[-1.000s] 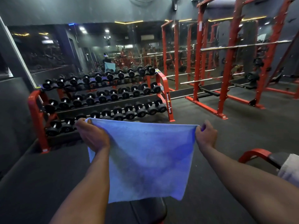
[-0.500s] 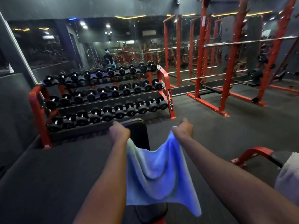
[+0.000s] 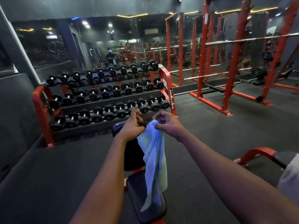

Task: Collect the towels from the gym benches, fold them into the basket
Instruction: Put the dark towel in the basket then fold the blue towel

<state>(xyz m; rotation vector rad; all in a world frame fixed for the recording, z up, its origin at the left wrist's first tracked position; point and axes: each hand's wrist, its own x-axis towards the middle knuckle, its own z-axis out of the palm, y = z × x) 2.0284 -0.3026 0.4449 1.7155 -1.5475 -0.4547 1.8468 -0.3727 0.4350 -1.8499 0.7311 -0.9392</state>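
Dim gym, ceiling spots (image 3: 110, 25) glare in mirror, wide-angle bend at edges

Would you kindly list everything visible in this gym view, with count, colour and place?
towel: one, light blue, hanging over the near bench
near bench: one, black pads, red frame, below the hands
far bench: one, red frame, black pad, right edge
pale cloth: one, whitish, on the far bench, cut off by the edge
dumbbell rack: one, red, three tiers, ahead on the left
dumbbells: many, black, filling all three tiers
power racks: several, red, back right
bars: several, silver, across the power racks
mirror: one, wall behind the dumbbell rack
left hand: one, beside the towel's top; grip unclear
right hand: one, pinching the towel's top
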